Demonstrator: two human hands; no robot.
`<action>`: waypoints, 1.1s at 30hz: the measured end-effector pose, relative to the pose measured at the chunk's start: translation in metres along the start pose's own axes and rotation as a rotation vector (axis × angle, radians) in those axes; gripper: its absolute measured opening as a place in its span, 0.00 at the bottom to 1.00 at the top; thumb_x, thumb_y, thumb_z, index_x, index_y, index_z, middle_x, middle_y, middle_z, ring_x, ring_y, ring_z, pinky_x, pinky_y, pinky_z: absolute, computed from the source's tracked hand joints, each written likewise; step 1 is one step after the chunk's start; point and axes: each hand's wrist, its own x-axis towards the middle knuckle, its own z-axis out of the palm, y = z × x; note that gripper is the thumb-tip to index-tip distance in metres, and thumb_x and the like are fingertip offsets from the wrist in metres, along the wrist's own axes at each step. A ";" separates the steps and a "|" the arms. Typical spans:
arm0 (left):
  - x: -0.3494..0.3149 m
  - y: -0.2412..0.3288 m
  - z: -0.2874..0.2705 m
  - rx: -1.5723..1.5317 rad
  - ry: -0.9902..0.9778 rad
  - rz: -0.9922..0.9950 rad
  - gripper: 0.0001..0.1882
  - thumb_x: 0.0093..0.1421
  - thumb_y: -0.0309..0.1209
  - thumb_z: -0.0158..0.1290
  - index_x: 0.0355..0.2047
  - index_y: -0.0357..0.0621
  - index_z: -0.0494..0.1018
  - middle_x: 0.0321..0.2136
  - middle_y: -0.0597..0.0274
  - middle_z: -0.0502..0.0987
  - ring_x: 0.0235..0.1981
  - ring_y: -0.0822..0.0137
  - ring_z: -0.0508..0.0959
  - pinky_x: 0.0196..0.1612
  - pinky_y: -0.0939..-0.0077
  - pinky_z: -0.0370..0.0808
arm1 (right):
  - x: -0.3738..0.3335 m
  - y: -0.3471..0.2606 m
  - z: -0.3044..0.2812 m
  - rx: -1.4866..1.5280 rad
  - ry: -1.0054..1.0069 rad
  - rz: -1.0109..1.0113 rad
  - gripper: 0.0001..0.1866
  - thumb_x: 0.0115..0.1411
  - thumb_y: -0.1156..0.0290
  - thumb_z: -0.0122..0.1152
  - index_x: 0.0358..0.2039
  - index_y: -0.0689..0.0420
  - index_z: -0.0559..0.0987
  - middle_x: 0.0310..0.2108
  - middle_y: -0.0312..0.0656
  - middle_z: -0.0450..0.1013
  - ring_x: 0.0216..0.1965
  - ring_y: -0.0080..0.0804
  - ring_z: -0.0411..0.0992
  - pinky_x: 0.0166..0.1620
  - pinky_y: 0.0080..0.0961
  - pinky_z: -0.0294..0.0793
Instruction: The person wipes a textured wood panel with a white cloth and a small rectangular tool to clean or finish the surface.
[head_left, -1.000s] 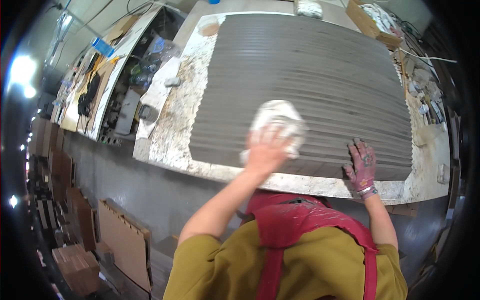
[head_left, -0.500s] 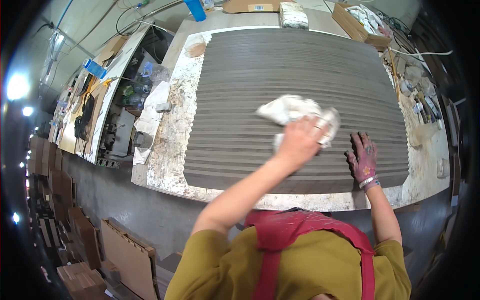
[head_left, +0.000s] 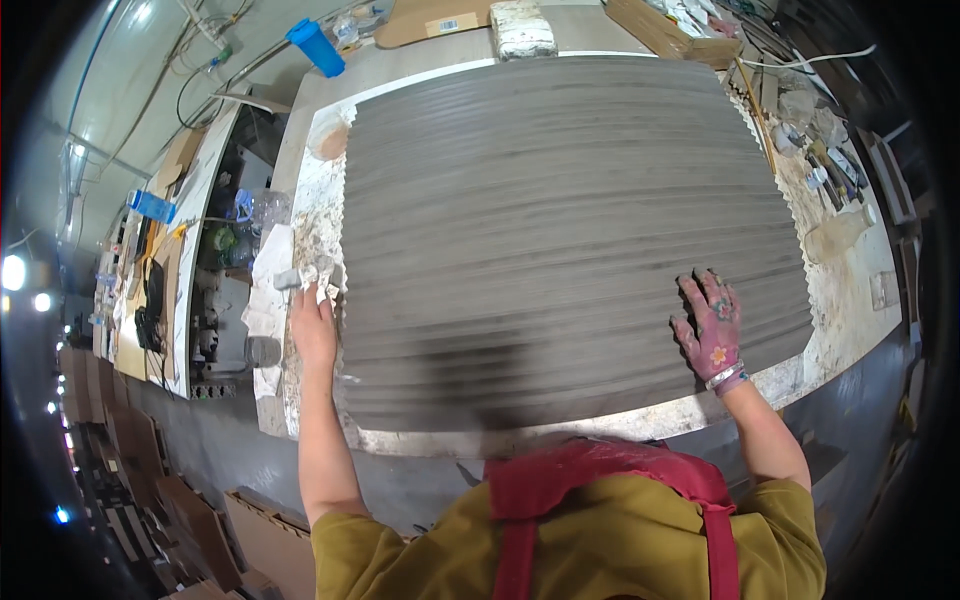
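Observation:
A large dark grey ribbed panel (head_left: pixel 560 240) with jagged side edges lies flat on the table. Beyond its left edge, my bare left hand (head_left: pixel 315 328) has its fingers closed on a crumpled white cloth (head_left: pixel 320 274). Right by that cloth sits a small grey block (head_left: pixel 287 279) on a white sheet (head_left: pixel 271 262). My right hand (head_left: pixel 714 325), in a stained pink glove with a flower mark, rests on the panel's near right part. Its fingers are spread and hold nothing.
The stained white tabletop (head_left: pixel 312 205) borders the panel. At the back stand a blue cup (head_left: pixel 316 48), a whitish wrapped block (head_left: pixel 523 30) and a cardboard box (head_left: pixel 668 35). Tools (head_left: pixel 836 175) clutter the right edge. A shelf unit (head_left: pixel 213 250) stands to the left.
My left hand has moved from the panel's middle to beyond its left edge, taking the white cloth along. My right hand stays flat on the panel. The view has shifted.

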 end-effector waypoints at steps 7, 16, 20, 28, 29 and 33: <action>-0.007 0.246 0.043 -0.246 -0.071 0.686 0.26 0.51 0.38 0.56 0.52 0.49 0.71 0.48 0.54 0.72 0.52 0.52 0.68 0.53 0.55 0.65 | 0.000 0.001 0.002 -0.025 0.025 -0.008 0.29 0.54 0.59 0.58 0.57 0.51 0.68 0.58 0.52 0.62 0.61 0.50 0.58 0.64 0.49 0.48; 0.002 0.163 0.067 -0.001 -0.143 0.491 0.28 0.57 0.34 0.53 0.59 0.53 0.64 0.57 0.56 0.65 0.63 0.53 0.58 0.61 0.47 0.55 | 0.000 0.001 0.000 0.023 -0.044 0.055 0.29 0.54 0.58 0.58 0.56 0.50 0.69 0.57 0.51 0.63 0.61 0.49 0.58 0.65 0.47 0.47; 0.033 -0.037 0.029 -0.240 0.006 -0.272 0.22 0.63 0.29 0.43 0.57 0.35 0.63 0.49 0.42 0.71 0.51 0.48 0.72 0.55 0.62 0.66 | 0.001 -0.001 -0.002 0.031 -0.001 0.018 0.29 0.53 0.58 0.59 0.57 0.50 0.68 0.58 0.51 0.63 0.62 0.48 0.58 0.65 0.47 0.47; 0.014 -0.020 -0.030 -0.439 0.317 -0.014 0.20 0.66 0.34 0.45 0.50 0.29 0.68 0.37 0.45 0.77 0.36 0.55 0.74 0.43 0.68 0.69 | -0.004 0.006 0.000 0.013 -0.020 0.083 0.29 0.53 0.58 0.60 0.56 0.50 0.69 0.58 0.50 0.63 0.61 0.48 0.59 0.64 0.48 0.49; 0.017 -0.028 -0.032 -0.421 0.297 0.032 0.18 0.66 0.36 0.44 0.46 0.29 0.70 0.32 0.47 0.77 0.32 0.58 0.72 0.39 0.67 0.68 | -0.006 0.008 0.001 0.024 -0.025 0.080 0.29 0.54 0.57 0.59 0.56 0.50 0.69 0.58 0.50 0.63 0.61 0.48 0.58 0.64 0.47 0.49; 0.014 -0.042 -0.041 -0.412 0.398 0.046 0.21 0.68 0.39 0.43 0.46 0.30 0.73 0.33 0.47 0.77 0.33 0.61 0.74 0.40 0.69 0.69 | -0.007 0.012 0.005 0.064 -0.006 0.045 0.30 0.55 0.55 0.58 0.57 0.50 0.68 0.58 0.49 0.63 0.62 0.46 0.58 0.65 0.46 0.48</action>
